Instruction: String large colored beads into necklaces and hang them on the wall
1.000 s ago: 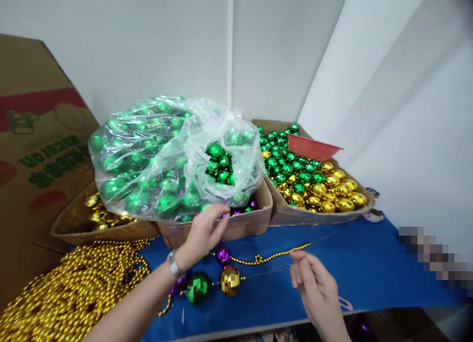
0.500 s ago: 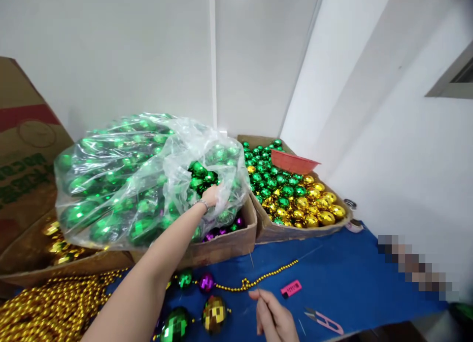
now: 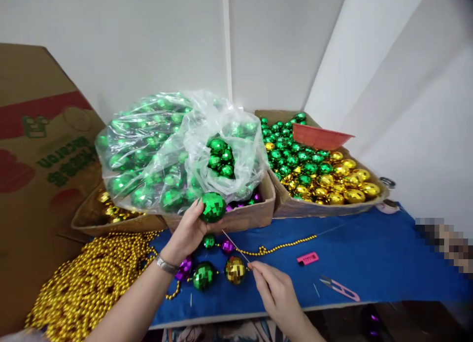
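Note:
My left hand [image 3: 189,229] grips a shiny green faceted ball [image 3: 213,207] in front of the open bag. Lower and to the right, my right hand [image 3: 274,288] pinches a long thin needle [image 3: 235,246], its far end pointing up and left below the ball. On the blue cloth between the hands lies a strand with a gold ball [image 3: 235,270], another green ball [image 3: 203,276], purple balls [image 3: 227,246] and a tail of small gold beads [image 3: 284,245]. The clear plastic bag [image 3: 155,150] of green balls gapes open behind my left hand.
Cardboard boxes [image 3: 258,211] of balls line the back; a red tray [image 3: 321,136] rests on the right one. Gold bead strings [image 3: 96,278] are heaped at left. A pink tag [image 3: 308,258] and pink-handled snips [image 3: 343,289] lie on the blue cloth [image 3: 369,263] at right.
My left hand has come out of the plastic bag towards me with a green ball in it. My right hand still pinches the needle, and the view has shifted.

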The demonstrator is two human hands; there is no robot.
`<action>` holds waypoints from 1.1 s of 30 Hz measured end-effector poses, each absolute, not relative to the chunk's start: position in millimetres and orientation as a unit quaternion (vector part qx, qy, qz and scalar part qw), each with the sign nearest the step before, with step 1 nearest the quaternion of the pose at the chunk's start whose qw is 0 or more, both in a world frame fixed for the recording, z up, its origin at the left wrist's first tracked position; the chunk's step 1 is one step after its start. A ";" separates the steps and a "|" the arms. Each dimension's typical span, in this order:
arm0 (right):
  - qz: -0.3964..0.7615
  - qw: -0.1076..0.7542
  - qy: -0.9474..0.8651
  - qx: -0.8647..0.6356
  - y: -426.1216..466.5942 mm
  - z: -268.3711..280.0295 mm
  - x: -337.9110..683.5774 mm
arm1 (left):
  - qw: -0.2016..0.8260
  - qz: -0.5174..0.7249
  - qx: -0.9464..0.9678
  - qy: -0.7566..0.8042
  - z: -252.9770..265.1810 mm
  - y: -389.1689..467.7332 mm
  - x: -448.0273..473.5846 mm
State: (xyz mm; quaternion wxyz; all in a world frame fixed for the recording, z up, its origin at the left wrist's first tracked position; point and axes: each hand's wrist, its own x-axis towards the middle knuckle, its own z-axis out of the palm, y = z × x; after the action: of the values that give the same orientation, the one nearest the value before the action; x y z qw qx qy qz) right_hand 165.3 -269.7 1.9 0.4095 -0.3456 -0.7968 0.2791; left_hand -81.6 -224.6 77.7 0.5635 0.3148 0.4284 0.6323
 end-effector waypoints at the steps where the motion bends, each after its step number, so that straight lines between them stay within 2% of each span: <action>1: 0.269 0.407 -0.804 -0.340 -270.7 4.0 164.4 | 0.575 0.637 0.291 0.423 71.0 -231.6 -79.3; 7: 0.237 0.393 -0.827 -0.326 -277.1 7.6 166.1 | 0.602 0.655 0.225 0.397 51.9 -250.2 -71.2; 17: 0.199 0.379 -0.838 -0.337 -280.5 5.9 169.1 | 0.586 0.662 0.242 0.399 49.7 -256.5 -65.0; 22: 0.189 0.361 -0.845 -0.345 -281.7 6.5 170.8 | 0.572 0.657 0.264 0.414 50.8 -259.4 -63.1; 28: 0.142 0.349 -0.854 -0.358 -281.5 0.7 163.0 | 0.472 0.627 0.380 0.490 38.4 -275.9 -45.7; 33: 0.141 0.347 -0.856 -0.356 -281.8 -3.1 159.2 | 0.507 0.612 0.386 0.469 25.5 -289.6 -30.6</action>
State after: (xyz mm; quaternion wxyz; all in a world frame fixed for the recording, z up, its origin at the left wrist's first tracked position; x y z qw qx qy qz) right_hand 159.2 -281.8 -3.1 0.3466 -0.3564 -0.8562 0.1409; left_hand -30.6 -289.6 25.5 0.5073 0.3857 0.4689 0.6115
